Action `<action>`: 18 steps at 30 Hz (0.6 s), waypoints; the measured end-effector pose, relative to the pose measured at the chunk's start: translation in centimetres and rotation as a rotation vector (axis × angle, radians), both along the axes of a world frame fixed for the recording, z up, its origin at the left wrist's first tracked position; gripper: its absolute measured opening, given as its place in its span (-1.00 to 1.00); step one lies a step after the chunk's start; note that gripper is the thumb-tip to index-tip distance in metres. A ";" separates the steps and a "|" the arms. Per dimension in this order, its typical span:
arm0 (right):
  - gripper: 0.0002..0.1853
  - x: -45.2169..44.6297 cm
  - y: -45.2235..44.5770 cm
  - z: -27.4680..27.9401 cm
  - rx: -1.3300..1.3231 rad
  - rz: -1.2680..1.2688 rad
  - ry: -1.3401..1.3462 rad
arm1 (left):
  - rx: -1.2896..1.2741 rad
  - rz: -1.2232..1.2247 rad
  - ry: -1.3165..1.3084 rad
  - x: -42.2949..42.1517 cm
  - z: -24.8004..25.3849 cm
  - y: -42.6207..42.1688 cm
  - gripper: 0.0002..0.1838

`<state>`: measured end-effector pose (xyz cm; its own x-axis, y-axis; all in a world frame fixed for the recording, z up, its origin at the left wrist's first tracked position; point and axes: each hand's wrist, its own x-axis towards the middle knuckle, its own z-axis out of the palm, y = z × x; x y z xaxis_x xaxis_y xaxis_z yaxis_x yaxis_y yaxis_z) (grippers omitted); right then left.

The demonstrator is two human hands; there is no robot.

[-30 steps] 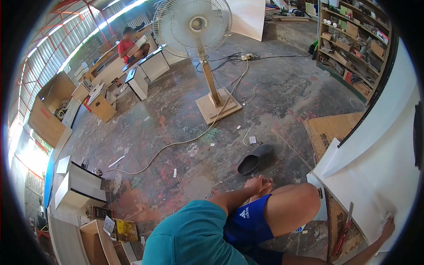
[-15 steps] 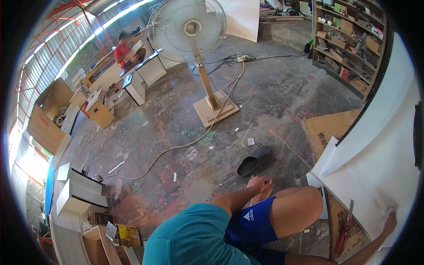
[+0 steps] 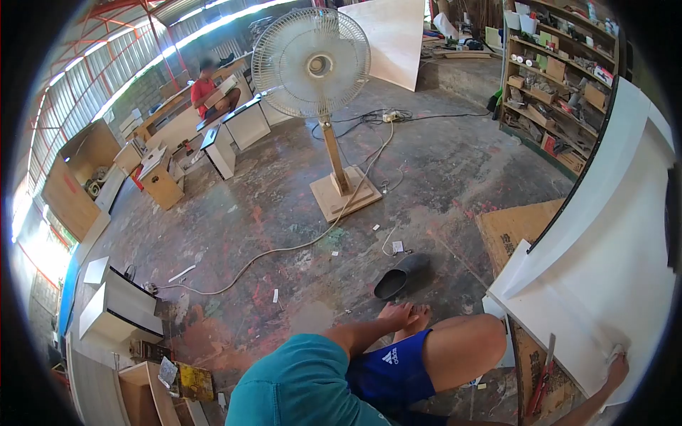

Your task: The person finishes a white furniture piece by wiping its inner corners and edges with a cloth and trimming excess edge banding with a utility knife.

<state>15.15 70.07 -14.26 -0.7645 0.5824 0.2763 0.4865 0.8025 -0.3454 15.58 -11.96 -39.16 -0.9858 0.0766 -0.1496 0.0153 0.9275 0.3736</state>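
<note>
At the right edge my right hand (image 3: 618, 365) is closed on a small white cloth (image 3: 615, 351), pressed to the face of a large white panel (image 3: 568, 312). A curved white strip (image 3: 561, 241) with a dark edge stands along this panel. My left hand (image 3: 395, 312) is low in front of my bent knee, against my bare foot (image 3: 418, 321). Its fingers look curled, and what lies under them is hidden. Just beyond it a black clog (image 3: 402, 277) lies on the floor. Below the panel, a red-handled tool with a long blade (image 3: 543, 383) rests on cardboard.
A pedestal fan (image 3: 312, 64) stands ahead on a wooden base, its cord (image 3: 256, 259) trailing across the floor. Shelves (image 3: 554, 78) of supplies are at the back right. A person in red (image 3: 206, 92) sits far left among cabinet parts. A yellow can (image 3: 193, 382) stands lower left.
The view has tilted slightly, moving the room's contents downward. My right hand with the cloth has moved little against the panel; my left hand stays by the foot.
</note>
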 end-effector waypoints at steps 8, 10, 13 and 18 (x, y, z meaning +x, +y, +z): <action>-0.42 0.2 -2.9 2.5 0.024 -0.048 -0.165 | -0.014 -0.003 -0.255 1.0 5.3 -1.1 -0.36; -0.42 -0.5 0.6 0.1 -0.072 -0.026 -0.054 | 0.062 0.053 -0.359 0.9 6.5 -1.1 -0.33; -0.43 -0.5 2.1 -0.7 0.045 -0.023 -0.079 | 0.129 0.102 -0.336 0.7 5.3 -0.6 -0.29; -0.45 -0.7 2.8 -1.5 0.112 0.024 -0.035 | 0.171 0.022 -0.343 -0.7 2.1 -1.3 -0.28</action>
